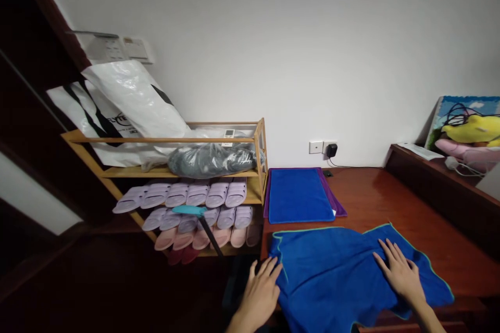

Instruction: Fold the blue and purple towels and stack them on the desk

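A blue cloth (332,276) with light green edging lies rumpled over the front of the wooden desk (365,195), part of it hanging past the front edge. On its left edge rests my left hand (261,289), fingers apart and pointing forward. My right hand (400,273) presses flat on the cloth's right part, fingers spread. Behind it, against the wall, a flat blue cloth (300,195) lies on top of a purple cloth (339,208), whose right side shows.
Left of the desk stands a wooden shoe rack (260,151) with several slippers (197,192), white bags (133,99) and a plastic-wrapped bundle (214,158). A blue-topped stick (209,234) leans before it. A plugged-in adapter (332,150) and a yellow plush toy (474,130) are at right.
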The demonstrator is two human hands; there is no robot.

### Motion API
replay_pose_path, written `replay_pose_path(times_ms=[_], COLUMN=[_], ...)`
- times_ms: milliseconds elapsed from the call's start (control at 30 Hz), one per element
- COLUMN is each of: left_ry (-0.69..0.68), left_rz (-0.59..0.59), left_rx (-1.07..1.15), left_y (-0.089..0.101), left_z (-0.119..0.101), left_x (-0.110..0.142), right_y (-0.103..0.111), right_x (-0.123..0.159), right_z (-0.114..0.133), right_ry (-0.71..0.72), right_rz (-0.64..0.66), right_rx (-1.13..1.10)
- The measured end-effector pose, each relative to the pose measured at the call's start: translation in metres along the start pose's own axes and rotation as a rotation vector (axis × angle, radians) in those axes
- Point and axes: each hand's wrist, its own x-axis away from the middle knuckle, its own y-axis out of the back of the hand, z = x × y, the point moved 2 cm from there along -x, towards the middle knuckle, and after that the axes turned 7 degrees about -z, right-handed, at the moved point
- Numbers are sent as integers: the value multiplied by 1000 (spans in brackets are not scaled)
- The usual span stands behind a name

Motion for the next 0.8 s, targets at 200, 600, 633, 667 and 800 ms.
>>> replay_pose_path(times_ms=[200,600,633,667,800], left_ry=[126,256,279,302,411], left_rz=[-305,-151,-183,-220,-388], left_rx=[-64,-119,-97,-52,346], left_y=[10,-21,-18,-17,-19], left_z=[-30,30,35,39,58], left_x=[-21,-21,-22,-25,-51], right_y=[-6,5,6,6,0], right_x=[-2,-29,-38,-46,-72], right_z=[-3,-43,-48,-51,-53], right_ry=[-6,-113,-108,-97,-123], right_rz=[0,123,116,100,139], right_rx=[-23,-290,-274,-244,-101])
